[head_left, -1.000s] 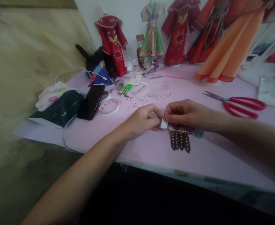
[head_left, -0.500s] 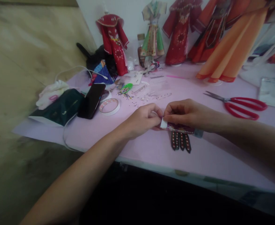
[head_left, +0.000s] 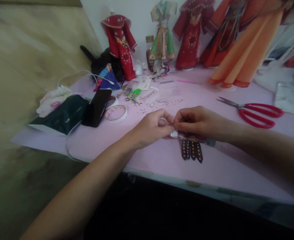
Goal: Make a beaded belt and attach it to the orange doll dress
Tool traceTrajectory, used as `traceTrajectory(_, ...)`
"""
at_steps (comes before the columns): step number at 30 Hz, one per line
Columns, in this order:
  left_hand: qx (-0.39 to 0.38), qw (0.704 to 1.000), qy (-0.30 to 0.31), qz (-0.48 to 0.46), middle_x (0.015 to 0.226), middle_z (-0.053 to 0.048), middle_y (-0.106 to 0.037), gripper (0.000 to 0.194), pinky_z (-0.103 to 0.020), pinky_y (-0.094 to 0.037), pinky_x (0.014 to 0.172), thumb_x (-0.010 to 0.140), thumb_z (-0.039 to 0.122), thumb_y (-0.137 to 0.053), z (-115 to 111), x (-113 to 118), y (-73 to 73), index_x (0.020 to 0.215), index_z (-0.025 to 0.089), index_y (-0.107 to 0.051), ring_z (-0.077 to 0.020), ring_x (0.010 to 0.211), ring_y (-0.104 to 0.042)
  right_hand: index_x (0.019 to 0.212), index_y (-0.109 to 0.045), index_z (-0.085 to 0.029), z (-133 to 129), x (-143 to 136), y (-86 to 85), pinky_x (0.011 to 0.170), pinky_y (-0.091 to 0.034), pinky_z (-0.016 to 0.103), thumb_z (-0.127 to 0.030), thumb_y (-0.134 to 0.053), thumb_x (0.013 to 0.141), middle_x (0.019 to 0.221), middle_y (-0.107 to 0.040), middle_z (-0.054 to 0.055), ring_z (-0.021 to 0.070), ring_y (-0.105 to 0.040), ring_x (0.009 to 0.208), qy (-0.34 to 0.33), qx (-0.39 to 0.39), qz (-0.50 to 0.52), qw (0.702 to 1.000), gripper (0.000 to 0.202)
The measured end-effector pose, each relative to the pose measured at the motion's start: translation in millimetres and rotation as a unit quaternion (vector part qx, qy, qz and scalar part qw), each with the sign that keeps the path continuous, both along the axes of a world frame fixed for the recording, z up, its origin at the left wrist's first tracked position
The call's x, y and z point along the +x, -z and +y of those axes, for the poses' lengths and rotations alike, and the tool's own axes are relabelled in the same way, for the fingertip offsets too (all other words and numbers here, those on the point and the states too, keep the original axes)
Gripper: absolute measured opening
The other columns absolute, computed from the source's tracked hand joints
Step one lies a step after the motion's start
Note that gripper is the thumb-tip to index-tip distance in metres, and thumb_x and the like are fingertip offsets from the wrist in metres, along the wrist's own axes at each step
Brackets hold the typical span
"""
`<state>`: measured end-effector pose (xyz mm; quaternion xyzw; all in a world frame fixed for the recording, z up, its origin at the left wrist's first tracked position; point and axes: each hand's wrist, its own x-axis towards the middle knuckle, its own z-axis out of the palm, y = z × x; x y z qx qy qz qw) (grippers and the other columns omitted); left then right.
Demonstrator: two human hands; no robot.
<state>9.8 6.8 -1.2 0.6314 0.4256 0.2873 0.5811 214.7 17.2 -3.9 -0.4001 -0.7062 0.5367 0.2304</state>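
A dark red decorated strip (head_left: 192, 137) with a white end piece (head_left: 174, 133) lies between my hands. My left hand (head_left: 157, 126) is closed on its white end, thumb and fingers pinched together. Fingertips of my right hand (head_left: 196, 122) meet the left ones at that same end, also in a pinch; the exact spot they grip is hidden. Several dark studded straps (head_left: 192, 150) with pointed tips hang or lie below the strip, toward the table's front edge.
Red-handled scissors (head_left: 258, 111) lie to the right. On the left are a tape roll (head_left: 116, 114), a black phone (head_left: 96, 107) and a dark green pouch (head_left: 61, 115). Scattered beads (head_left: 136, 101) sit near a green scoop (head_left: 136, 93). Dressed figures (head_left: 124, 50) line the back.
Both hands stay at the white end. The right fingertips have moved slightly left and now touch the left fingertips, covering more of the white piece. The view has shifted slightly.
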Motion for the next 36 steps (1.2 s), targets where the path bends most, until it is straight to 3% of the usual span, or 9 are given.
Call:
traceTrajectory(4, 0.04, 0.999, 0.002, 0.026, 0.068, 0.004, -0.067, 0.023, -0.03, -0.06, 0.071, 0.075, 0.003, -0.065, -0.3, -0.3, 4.0, 0.089, 0.018, -0.053, -0.0143, 0.069, -0.071, 0.079, -0.063, -0.017, 0.3, -0.1, 2.3, 0.039, -0.031, 0.02, -0.033, -0.071, 0.092, 0.058, -0.057, -0.004, 0.0053, -0.045, 0.045, 0.008, 0.001, 0.008, 1.0, 0.021)
traceTrajectory(9, 0.022, 0.999, -0.028, -0.019, 0.065, 0.007, -0.066, 0.026, -0.033, -0.064, 0.079, 0.077, -0.005, -0.053, 0.5, 1.8, 3.2, 0.086, 0.019, -0.05, -0.0109, 0.069, -0.072, 0.086, -0.063, -0.019, -1.6, -0.6, -0.8, 0.036, -0.03, 0.022, -0.036, -0.067, 0.095, 0.06, -0.057, -0.003, 0.0066, -0.044, 0.042, 0.026, -0.009, 0.018, 0.999, 0.02)
traceTrajectory(15, 0.039, 0.998, -0.037, -0.011, 0.064, 0.008, -0.066, 0.025, -0.033, -0.066, 0.079, 0.079, -0.005, -0.054, 2.7, -0.5, 3.9, 0.086, 0.018, -0.051, -0.0098, 0.069, -0.073, 0.083, -0.065, -0.018, -0.5, -1.0, 1.3, 0.047, -0.039, 0.026, -0.042, -0.061, 0.1, 0.069, -0.06, 0.003, 0.0125, -0.054, 0.057, 0.059, 0.019, 0.007, 0.998, 0.029)
traceTrajectory(21, 0.044, 0.999, -0.027, 0.009, 0.063, 0.008, -0.063, 0.024, -0.035, -0.066, 0.078, 0.079, -0.002, -0.055, 0.3, -1.2, 1.2, 0.089, 0.019, -0.05, -0.0122, 0.069, -0.073, 0.105, -0.067, -0.02, 3.3, 0.3, 5.9, 0.053, -0.041, 0.029, -0.038, -0.06, 0.097, 0.075, -0.062, 0.004, 0.017, -0.056, 0.064, 0.104, 0.031, 0.048, 0.993, 0.021)
traceTrajectory(28, 0.086, 0.995, -0.016, 0.057, 0.068, 0.008, -0.062, 0.022, -0.027, -0.061, 0.071, 0.077, 0.002, -0.056, -2.4, -2.6, -6.8, 0.091, 0.02, -0.051, -0.01, 0.067, -0.066, 0.112, -0.065, -0.019, 2.9, 4.4, 0.1, 0.047, -0.036, 0.026, -0.019, -0.064, 0.081, 0.071, -0.06, -0.001, 0.0129, -0.05, 0.055, -0.014, -0.026, 0.043, 0.999, 0.031)
traceTrajectory(36, 0.155, 0.982, -0.018, 0.11, 0.062, 0.007, -0.061, 0.018, -0.026, -0.051, 0.063, 0.08, 0.009, -0.058, -2.0, -3.0, -3.9, 0.093, 0.021, -0.052, -0.0114, 0.061, -0.061, 0.102, -0.064, -0.018, 4.3, 4.9, 3.2, 0.049, -0.039, 0.023, -0.026, -0.073, 0.08, 0.074, -0.063, -0.001, 0.0116, -0.054, 0.06, -0.028, -0.033, 0.043, 0.998, 0.025)
